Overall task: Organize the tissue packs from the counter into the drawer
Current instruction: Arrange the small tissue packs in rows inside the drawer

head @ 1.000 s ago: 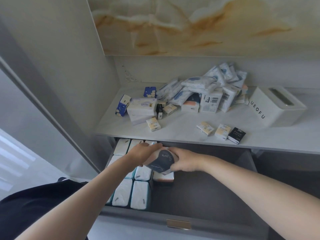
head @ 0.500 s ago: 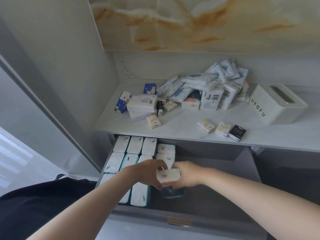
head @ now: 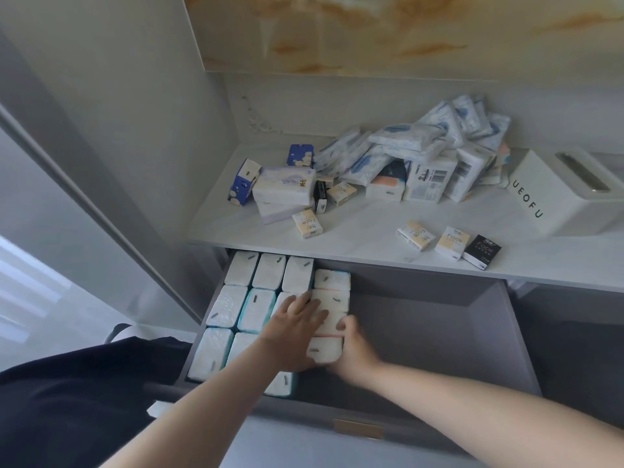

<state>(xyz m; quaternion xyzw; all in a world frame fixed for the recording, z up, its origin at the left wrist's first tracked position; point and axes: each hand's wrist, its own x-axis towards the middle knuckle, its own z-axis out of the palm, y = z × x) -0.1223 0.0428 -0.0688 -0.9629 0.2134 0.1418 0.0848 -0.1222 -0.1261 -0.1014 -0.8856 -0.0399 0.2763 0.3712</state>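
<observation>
I saw both hands low in the frame's centre, inside the open grey drawer (head: 439, 332). The left hand (head: 297, 319) lay flat, fingers spread loose, pressing on the fourth column of white tissue packs. The right hand (head: 351, 346) curled its fingers around the nearest pack (head: 324, 351) of that column. Three full columns sat left of it. A heap of tissue packs (head: 422, 153) remained on the counter (head: 354, 228), upper right, beside the white UEOFU box (head: 553, 194).

drawer (head: 422, 332) right half bare, packed rows (head: 256, 309) block left (both hands there); counter (head: 364, 231) front strip open
</observation>
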